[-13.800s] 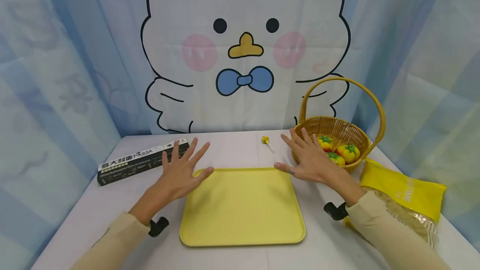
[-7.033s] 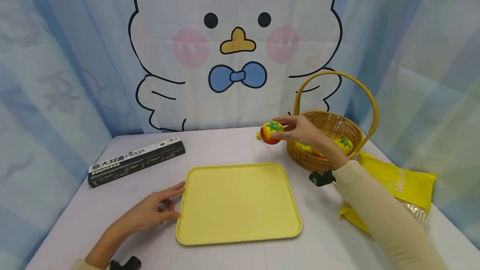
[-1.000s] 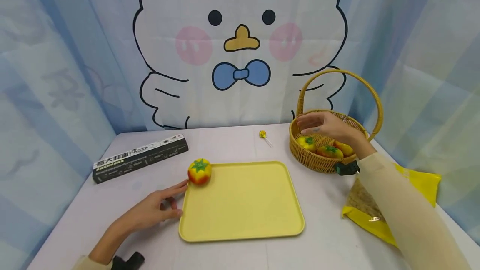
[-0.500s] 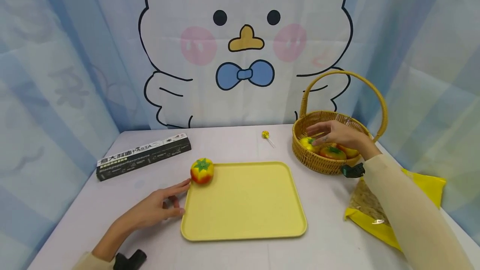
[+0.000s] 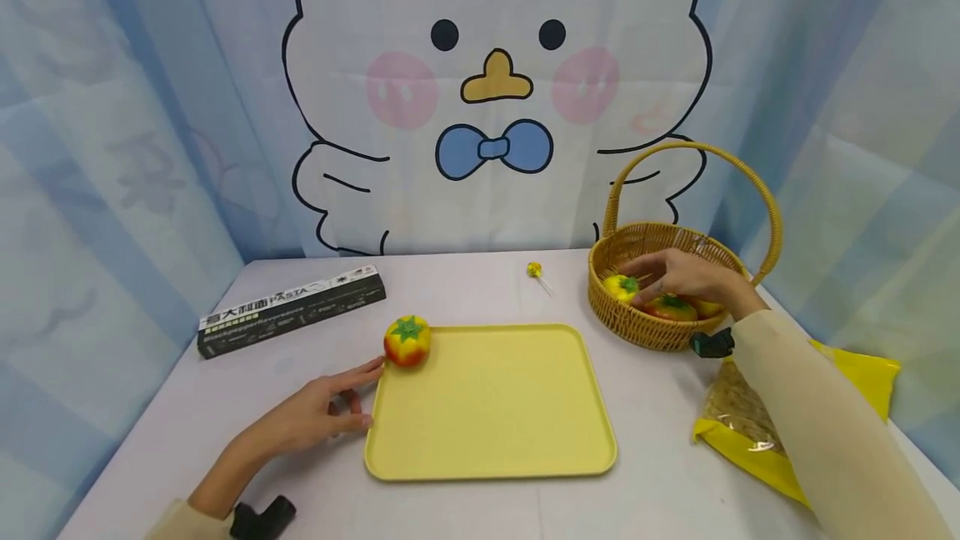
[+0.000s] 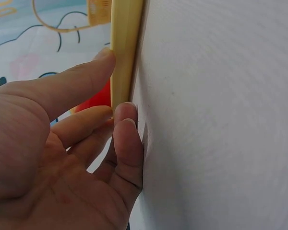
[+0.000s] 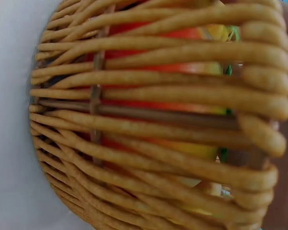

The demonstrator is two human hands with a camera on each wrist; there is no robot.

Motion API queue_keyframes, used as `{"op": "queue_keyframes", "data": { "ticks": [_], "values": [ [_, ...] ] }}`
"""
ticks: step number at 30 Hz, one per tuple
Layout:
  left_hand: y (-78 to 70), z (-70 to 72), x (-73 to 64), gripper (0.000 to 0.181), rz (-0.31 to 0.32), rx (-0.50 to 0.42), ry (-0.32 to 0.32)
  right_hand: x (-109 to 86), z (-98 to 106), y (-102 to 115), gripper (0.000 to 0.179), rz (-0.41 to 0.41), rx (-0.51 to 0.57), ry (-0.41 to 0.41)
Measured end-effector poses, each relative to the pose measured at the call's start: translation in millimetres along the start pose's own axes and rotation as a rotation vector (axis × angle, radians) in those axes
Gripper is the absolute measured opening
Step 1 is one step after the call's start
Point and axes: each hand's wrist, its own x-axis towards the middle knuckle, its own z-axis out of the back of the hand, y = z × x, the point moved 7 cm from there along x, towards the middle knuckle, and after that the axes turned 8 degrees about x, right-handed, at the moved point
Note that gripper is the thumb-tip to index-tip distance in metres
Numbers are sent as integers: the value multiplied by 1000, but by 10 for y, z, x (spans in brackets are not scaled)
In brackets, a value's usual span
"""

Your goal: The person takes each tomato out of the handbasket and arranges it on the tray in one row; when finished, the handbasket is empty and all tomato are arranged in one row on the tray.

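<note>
Inside the wicker basket (image 5: 637, 332), the right grip (image 5: 678, 275) reaches down with bent fingers over a yellow toy tomato (image 5: 617, 288). Its fingers lie beyond that tomato and its thumb on the nearer side; whether they are clenched on it I cannot tell, since the right wrist view shows mostly the woven wall, with red and yellow fruit behind the gaps. Directly below the right grip sits a redder toy tomato (image 5: 670, 309) with a green calyx, and below the wrist is a third fruit (image 5: 708, 307), partly covered. The basket's handle (image 5: 772, 223) arches above and behind the right grip.

Well to the left of it, on the table (image 5: 645, 457), the left grip (image 5: 311, 415) is released: its fingers are loose, and a fingertip and the thumb touch the left edge of the yellow tray (image 5: 495, 407) without taking hold. Just beyond that fingertip, on the tray's far left corner, a red-and-yellow toy tomato (image 5: 407, 342) rests with its calyx up. Farther beyond the left grip lies a black pasta box (image 5: 292, 311), set at a slant. Left of the right grip, outside the basket, lies a lollipop (image 5: 535, 270). Nearer the body than the right grip, a yellow bag (image 5: 738, 407) lies partly hidden by the right sleeve (image 5: 832, 423).
</note>
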Motion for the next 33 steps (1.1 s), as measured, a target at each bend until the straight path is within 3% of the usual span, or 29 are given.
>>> {"op": "queue_keyframes", "data": {
  "ticks": [13, 25, 33],
  "values": [
    [23, -6, 1, 82, -7, -4, 2, -6, -60, -13, 80, -9, 13, 23],
    [27, -3, 16, 80, 0, -16, 19, 9, -57, -68, 75, 13, 16, 24],
    [38, -5, 22, 79, -4, -20, 27, 8, -30, -52, 75, 5, -10, -11]
  ]
}}
